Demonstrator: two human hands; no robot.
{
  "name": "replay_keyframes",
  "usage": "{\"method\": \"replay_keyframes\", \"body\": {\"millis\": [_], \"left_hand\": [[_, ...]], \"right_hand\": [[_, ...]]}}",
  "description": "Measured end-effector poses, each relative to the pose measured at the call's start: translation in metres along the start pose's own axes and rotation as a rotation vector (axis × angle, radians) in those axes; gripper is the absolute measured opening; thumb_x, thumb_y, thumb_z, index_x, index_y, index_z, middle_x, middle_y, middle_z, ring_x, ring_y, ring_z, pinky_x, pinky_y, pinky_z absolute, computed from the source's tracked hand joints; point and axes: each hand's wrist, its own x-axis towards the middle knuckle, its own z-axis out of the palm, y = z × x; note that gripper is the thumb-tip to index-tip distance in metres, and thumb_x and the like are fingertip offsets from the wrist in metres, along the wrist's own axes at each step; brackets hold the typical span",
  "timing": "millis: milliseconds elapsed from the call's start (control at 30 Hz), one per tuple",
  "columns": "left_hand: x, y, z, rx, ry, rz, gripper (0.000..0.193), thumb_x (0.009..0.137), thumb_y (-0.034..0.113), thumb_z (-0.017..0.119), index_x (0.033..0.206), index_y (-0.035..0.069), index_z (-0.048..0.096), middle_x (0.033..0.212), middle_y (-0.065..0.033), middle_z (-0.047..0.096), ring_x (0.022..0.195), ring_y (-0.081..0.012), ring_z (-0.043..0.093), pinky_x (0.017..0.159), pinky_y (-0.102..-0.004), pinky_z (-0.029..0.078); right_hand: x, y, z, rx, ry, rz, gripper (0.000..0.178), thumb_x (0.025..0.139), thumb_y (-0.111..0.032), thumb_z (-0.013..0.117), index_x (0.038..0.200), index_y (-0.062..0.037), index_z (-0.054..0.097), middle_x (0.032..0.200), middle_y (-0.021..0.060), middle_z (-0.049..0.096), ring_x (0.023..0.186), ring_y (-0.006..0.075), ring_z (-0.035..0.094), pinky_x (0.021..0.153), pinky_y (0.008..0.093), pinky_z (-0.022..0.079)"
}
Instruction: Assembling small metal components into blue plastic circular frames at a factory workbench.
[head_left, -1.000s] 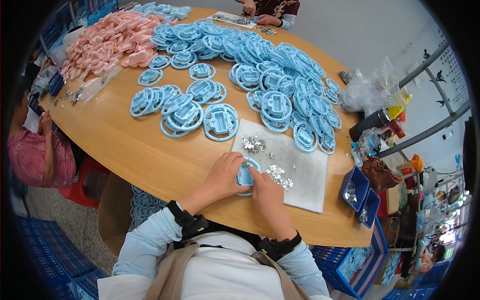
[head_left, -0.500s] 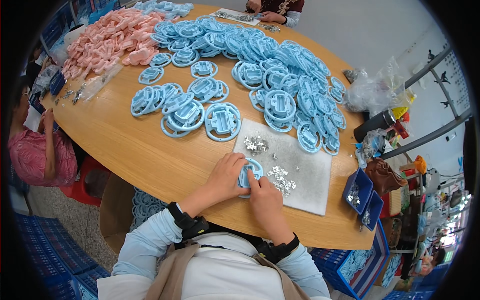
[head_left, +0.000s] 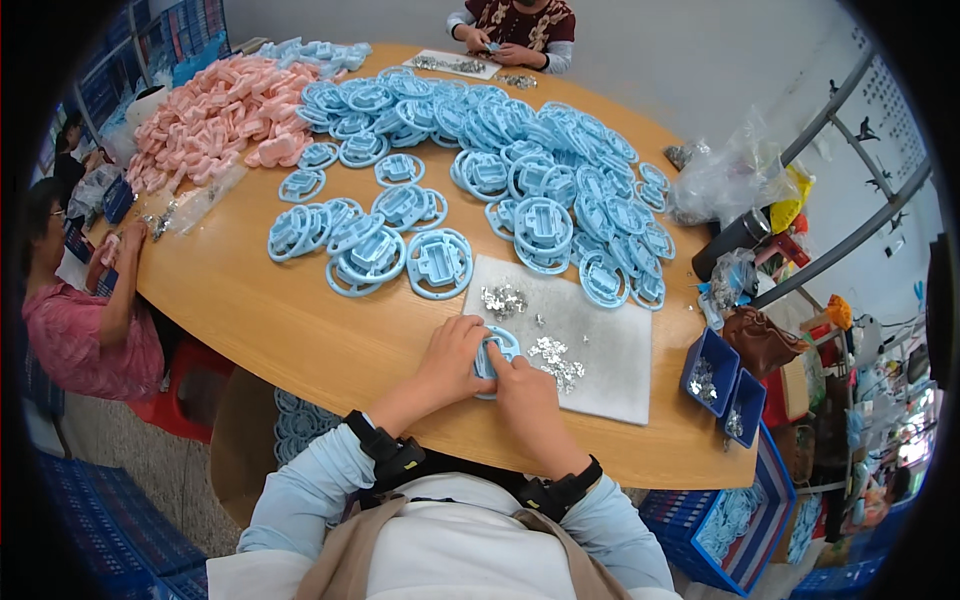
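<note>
A light-blue round plastic part (head_left: 508,340) with a cut-out middle is held at the near left edge of a white mat (head_left: 612,365). My left hand (head_left: 452,362) is closed around its left side, thumb at the near edge. From the right, my right hand (head_left: 527,402) presses a fingertip onto the part's middle, its other fingers curled. Whether a small piece sits under that fingertip is hidden. Small shiny metal pieces (head_left: 503,300) lie in a heap on the mat, and more loose metal pieces (head_left: 557,366) spread just right of my right hand.
Beyond the mat rises a large pile of blue round parts (head_left: 540,150), with pink plastic parts (head_left: 215,115) at far left. Blue bins (head_left: 711,368) of metal pieces sit at the right edge, near a dark bottle (head_left: 733,243). Co-workers sit at left (head_left: 95,320) and far side (head_left: 515,35).
The whole view has shifted slightly. My hands stay on the blue part in nearly the same pose. The co-worker at left has brought their hands forward to the table edge.
</note>
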Motion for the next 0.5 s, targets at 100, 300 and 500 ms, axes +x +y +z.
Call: {"method": "replay_keyframes", "body": {"millis": [100,300,500], "left_hand": [[-0.002,0.009,-0.011,-0.015,0.031,-0.034,0.065,0.056,0.027,0.081,0.108,0.002,0.051,0.120,-0.0193,0.048,0.113,-0.0360,0.044,0.093,-0.0432,0.038],[-0.002,0.032,-0.034,-0.152,-0.012,0.045,0.071,0.056,0.026,0.082,0.114,0.002,0.048,0.126,-0.0216,0.044,0.117,-0.0381,0.042,0.098,-0.0449,0.037],[-0.006,0.040,-0.038,-0.819,0.083,-0.298,0.062,0.074,0.018,0.075,0.123,-0.002,0.044,0.123,-0.0149,0.051,0.105,-0.0233,0.055,0.087,-0.0334,0.047]], "right_hand": [[0.000,0.006,-0.003,0.236,0.367,0.013,0.046,0.076,-0.016,0.064,0.121,-0.0088,0.056,0.084,0.0101,0.061,0.064,0.0303,0.063,0.058,0.0366,0.052],[0.016,0.016,-0.020,0.815,0.208,0.181,0.038,0.073,-0.010,0.067,0.110,-0.0005,0.063,0.074,-0.0021,0.060,0.056,0.0035,0.045,0.052,0.0199,0.038],[0.013,0.012,-0.030,1.139,0.123,0.236,0.032,0.074,-0.007,0.067,0.105,0.0010,0.065,0.078,-0.0043,0.060,0.061,0.0003,0.046,0.054,0.0165,0.037]]}}
